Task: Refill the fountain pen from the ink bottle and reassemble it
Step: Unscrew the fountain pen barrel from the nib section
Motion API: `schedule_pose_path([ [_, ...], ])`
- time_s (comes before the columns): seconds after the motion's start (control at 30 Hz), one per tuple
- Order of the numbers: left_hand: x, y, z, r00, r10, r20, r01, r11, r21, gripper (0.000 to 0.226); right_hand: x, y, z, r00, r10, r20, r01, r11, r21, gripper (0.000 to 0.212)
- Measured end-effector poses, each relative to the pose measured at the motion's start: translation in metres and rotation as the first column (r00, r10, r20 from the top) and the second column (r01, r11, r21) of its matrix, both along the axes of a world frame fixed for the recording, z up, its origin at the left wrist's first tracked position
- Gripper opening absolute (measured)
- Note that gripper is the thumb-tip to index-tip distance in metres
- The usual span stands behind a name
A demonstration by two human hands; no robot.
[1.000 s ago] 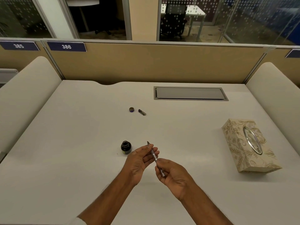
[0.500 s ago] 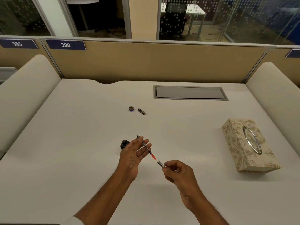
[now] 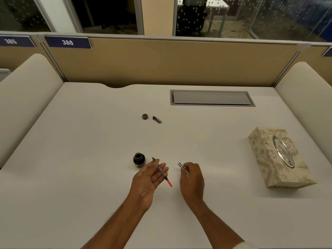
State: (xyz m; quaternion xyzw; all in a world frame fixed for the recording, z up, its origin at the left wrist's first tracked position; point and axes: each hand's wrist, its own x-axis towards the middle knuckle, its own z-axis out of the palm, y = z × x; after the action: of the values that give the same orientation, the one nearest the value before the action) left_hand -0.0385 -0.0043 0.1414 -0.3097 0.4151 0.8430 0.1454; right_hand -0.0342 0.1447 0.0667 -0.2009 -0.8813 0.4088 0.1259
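White tabletop [image 3: 89,159]: pale laminate, wide bare stretch on L side and along near edge; back edge meets tan partition w/ a curved notch.
Left hand [image 3: 147,178]: palm up, fingers loosely curled, nib section w/ converter [image 3: 162,172] lying across fingertips; nib points up-left toward bottle, red end sticks out past fingers toward centre.
Right hand [image 3: 192,178]: fingers closed round silver pen barrel [image 3: 183,168], open end poking out up-left; apart from L hand, clear gap btwn them.
Ink bottle [image 3: 139,159]: dark, uncapped, upright, just beside L fingertips, nib near its rim but not in it.
Bottle cap [image 3: 145,116]: lying mid-tabletop, well apart from bottle.
Pen cap [image 3: 157,119]: just R of bottle cap, lying flat at an angle.
Tissue box [image 3: 280,157]: floral, far R, close to R edge; open room btwn it and R hand.
Cable hatch [image 3: 212,97]: grey, shut, flush near back edge.
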Motion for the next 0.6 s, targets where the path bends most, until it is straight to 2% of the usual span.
schedule_pose_path([
  [0.27, 0.008, -0.008, -0.007, 1.000, -0.011, 0.014, 0.011, 1.000, 0.019, 0.028, -0.017, -0.004, -0.026, 1.000, 0.001, 0.008, -0.003, 0.977, 0.211, 0.007],
  [0.6, 0.011, -0.014, -0.008, 0.999, -0.040, 0.006, 0.040, 0.999, 0.019, 0.029, -0.018, -0.001, -0.039, 1.000, 0.005, 0.025, -0.009, 0.981, 0.192, 0.010],
])
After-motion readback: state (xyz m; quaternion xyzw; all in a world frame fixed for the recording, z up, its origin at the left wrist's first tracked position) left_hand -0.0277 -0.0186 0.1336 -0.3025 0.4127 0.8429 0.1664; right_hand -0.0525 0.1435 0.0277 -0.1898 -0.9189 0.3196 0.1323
